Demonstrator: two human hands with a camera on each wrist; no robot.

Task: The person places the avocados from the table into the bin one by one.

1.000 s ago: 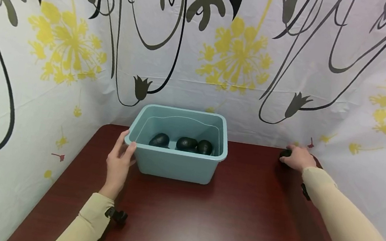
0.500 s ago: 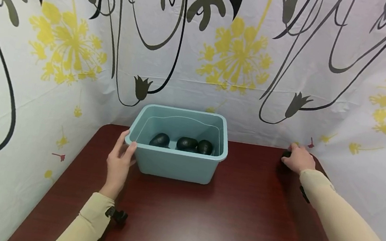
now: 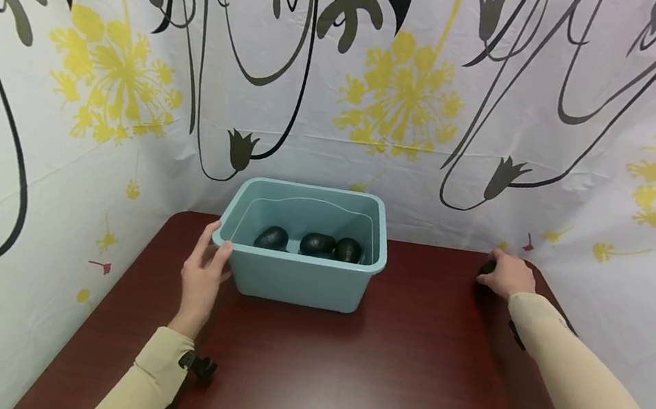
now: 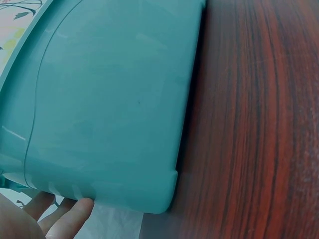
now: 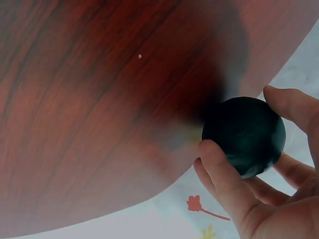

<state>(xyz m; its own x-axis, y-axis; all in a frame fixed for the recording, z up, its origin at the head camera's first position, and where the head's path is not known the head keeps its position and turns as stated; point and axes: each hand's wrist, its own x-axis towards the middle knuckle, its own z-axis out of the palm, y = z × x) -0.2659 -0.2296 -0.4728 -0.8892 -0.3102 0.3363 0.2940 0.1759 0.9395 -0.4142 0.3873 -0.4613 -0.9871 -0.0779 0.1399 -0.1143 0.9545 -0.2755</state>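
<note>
My left hand point(image 3: 201, 281) holds the blue-green plastic bin point(image 3: 299, 280) at its front left corner, thumb and fingers at the rim. In the left wrist view, fingertips point(image 4: 72, 216) lie against the bin's wall point(image 4: 119, 109). Inside the bin are several dark avocados, one on the left point(image 3: 271, 237) and others on the right point(image 3: 349, 250). At the table's far right corner, my right hand point(image 3: 511, 276) grips another dark avocado point(image 3: 487, 267). The right wrist view has this avocado point(image 5: 244, 134) between the thumb and curled fingers, near the table's rounded edge.
The dark red wood-grain table point(image 3: 406, 367) runs up to a white floral curtain point(image 3: 404, 194) at the back and sides. A black device point(image 3: 201, 366) is strapped to the left wrist.
My right hand has shifted slightly to the right and nearer, the avocado moving with it. The left hand and the bin stay where they were.
</note>
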